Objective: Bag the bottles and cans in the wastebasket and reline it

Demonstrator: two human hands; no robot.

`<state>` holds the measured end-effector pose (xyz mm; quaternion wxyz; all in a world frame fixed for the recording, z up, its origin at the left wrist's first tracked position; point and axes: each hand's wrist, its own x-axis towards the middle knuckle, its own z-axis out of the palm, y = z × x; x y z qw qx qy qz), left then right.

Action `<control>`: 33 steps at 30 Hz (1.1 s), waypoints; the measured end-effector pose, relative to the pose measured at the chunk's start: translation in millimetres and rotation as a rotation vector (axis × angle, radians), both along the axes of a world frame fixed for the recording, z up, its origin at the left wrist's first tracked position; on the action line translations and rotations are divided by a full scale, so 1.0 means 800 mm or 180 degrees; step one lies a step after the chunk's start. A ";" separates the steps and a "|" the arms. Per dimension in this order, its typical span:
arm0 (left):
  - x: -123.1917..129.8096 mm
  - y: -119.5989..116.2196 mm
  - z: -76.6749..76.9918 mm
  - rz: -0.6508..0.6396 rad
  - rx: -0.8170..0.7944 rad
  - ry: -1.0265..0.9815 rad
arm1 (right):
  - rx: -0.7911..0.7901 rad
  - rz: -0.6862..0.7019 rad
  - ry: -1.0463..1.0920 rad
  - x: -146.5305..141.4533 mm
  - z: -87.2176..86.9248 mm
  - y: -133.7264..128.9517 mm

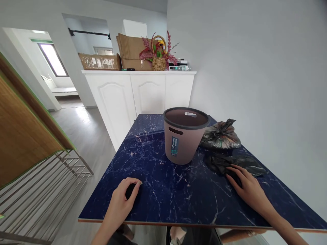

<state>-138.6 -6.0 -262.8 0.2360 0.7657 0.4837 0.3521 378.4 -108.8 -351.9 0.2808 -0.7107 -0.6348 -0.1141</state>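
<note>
Our left hand point(122, 199) curls loosely at the marbled table point(163, 200); we can't tell whether it grips anything. Our right hand point(246, 185), partly open, touches a flat black plastic bag point(251, 164). Beyond are the garbage bin point(182, 146) and, right of it, a knotted bag point(222, 137).

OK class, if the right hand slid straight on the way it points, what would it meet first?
The black plastic bag, right at its fingertips; beyond it, probably the garbage bin, though depth is unclear.
</note>
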 end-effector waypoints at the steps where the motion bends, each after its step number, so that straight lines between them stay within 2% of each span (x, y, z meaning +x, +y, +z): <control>1: 0.000 0.000 0.000 0.0011 -0.0013 0.0001 | -0.0009 0.0044 0.0006 -0.005 0.003 -0.001; 9: -0.001 0.004 0.004 0.0105 -0.0088 -0.0005 | 0.0007 0.0162 0.0047 -0.017 0.015 -0.004; 16: 0.001 0.007 0.003 0.0203 0.0039 0.0034 | 0.0082 0.0185 0.0085 -0.028 0.022 -0.005; 33: 0.013 -0.001 0.010 0.0361 0.0196 0.0154 | -0.0124 0.0476 0.1281 -0.043 0.040 -0.016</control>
